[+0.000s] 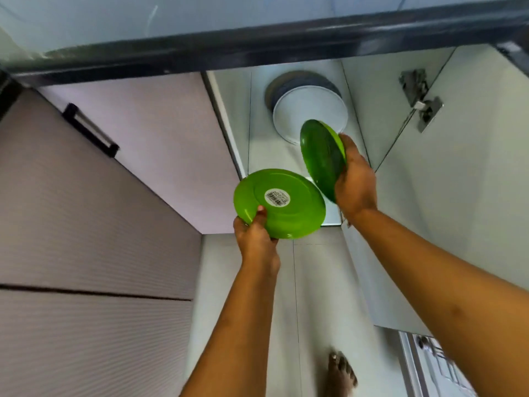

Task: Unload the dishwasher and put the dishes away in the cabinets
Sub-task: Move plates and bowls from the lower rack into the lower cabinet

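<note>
My left hand (255, 235) grips the near rim of a green plate (297, 209), held bottom-up with a barcode sticker (277, 197) showing. A second green plate (321, 159) is in my right hand (355, 180), tilted almost on edge at the mouth of the open lower cabinet (262, 144). Inside the cabinet, just beyond that plate, lies a stack with a white plate (307, 110) on top and darker plates beneath. The two green plates sit close together, and I cannot tell whether they touch.
A dark countertop edge (257, 38) runs across above the cabinet. The open cabinet door (463, 173) with a metal hinge (420, 100) stands at right. At left is a closed ribbed door with a black handle (90, 130). My bare foot (340, 373) rests on the tiled floor.
</note>
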Action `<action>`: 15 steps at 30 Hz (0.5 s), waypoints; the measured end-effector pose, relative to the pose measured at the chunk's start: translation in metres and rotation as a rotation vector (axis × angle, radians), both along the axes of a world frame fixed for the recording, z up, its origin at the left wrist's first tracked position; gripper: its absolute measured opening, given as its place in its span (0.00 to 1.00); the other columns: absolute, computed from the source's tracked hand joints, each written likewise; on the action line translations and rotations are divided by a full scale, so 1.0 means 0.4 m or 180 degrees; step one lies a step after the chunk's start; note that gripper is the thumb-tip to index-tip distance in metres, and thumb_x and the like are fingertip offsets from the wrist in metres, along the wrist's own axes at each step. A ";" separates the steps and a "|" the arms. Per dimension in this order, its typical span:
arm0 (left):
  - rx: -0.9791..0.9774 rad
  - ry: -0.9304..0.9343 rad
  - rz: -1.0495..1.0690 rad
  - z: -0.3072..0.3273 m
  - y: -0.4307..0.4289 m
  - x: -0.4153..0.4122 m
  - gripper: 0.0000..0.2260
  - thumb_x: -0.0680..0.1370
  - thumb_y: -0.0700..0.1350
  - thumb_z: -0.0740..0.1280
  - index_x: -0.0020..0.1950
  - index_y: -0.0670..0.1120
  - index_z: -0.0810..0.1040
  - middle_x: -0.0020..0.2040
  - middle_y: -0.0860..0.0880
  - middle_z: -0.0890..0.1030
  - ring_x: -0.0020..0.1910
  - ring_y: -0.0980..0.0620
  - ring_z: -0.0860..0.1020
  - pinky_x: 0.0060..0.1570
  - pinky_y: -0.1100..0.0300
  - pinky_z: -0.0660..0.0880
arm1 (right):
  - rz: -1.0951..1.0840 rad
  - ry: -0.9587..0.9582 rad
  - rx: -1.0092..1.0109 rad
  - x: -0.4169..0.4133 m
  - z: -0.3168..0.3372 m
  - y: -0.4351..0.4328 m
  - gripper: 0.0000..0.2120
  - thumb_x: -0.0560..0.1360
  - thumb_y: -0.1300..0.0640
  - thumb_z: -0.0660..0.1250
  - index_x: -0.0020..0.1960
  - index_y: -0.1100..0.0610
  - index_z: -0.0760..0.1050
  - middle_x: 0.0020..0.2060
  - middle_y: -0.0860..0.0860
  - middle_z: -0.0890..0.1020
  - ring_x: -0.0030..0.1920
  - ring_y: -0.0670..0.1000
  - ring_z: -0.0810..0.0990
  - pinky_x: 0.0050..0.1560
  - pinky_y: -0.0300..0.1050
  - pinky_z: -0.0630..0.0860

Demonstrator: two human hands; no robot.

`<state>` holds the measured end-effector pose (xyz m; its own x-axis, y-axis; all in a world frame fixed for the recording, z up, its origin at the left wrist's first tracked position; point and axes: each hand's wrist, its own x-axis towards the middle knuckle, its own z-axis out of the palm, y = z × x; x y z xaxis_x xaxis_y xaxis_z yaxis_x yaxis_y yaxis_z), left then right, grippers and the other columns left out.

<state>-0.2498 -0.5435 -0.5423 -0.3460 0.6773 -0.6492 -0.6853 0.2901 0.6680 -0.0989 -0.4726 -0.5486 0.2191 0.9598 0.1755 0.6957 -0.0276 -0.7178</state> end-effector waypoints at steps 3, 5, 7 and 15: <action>0.0008 -0.0081 0.0026 -0.012 0.090 0.033 0.16 0.79 0.38 0.63 0.67 0.44 0.68 0.63 0.41 0.76 0.55 0.44 0.76 0.52 0.47 0.76 | 0.0416 -0.0677 0.0344 0.021 -0.009 0.103 0.34 0.75 0.72 0.57 0.75 0.48 0.59 0.66 0.56 0.74 0.56 0.62 0.78 0.56 0.54 0.76; 0.0120 -0.0133 0.0022 -0.031 0.139 0.044 0.16 0.79 0.38 0.63 0.66 0.43 0.68 0.64 0.41 0.76 0.56 0.44 0.77 0.52 0.49 0.77 | 0.0608 -0.1261 0.0538 0.027 -0.010 0.172 0.36 0.71 0.76 0.57 0.74 0.51 0.63 0.63 0.58 0.76 0.46 0.64 0.81 0.44 0.56 0.80; 0.0284 -0.0172 -0.0012 -0.043 0.175 0.046 0.17 0.79 0.38 0.62 0.68 0.43 0.68 0.64 0.41 0.76 0.58 0.43 0.77 0.52 0.50 0.77 | 0.0719 -0.1791 0.0634 0.035 -0.019 0.236 0.37 0.66 0.77 0.60 0.71 0.53 0.68 0.60 0.59 0.79 0.39 0.65 0.82 0.34 0.56 0.81; 0.0336 -0.0535 0.0060 -0.090 0.310 0.040 0.20 0.78 0.37 0.64 0.69 0.46 0.68 0.63 0.42 0.77 0.54 0.45 0.78 0.47 0.51 0.79 | 0.1122 -0.3111 0.0252 0.036 -0.058 0.410 0.30 0.73 0.66 0.53 0.70 0.45 0.68 0.60 0.59 0.79 0.46 0.66 0.83 0.36 0.59 0.80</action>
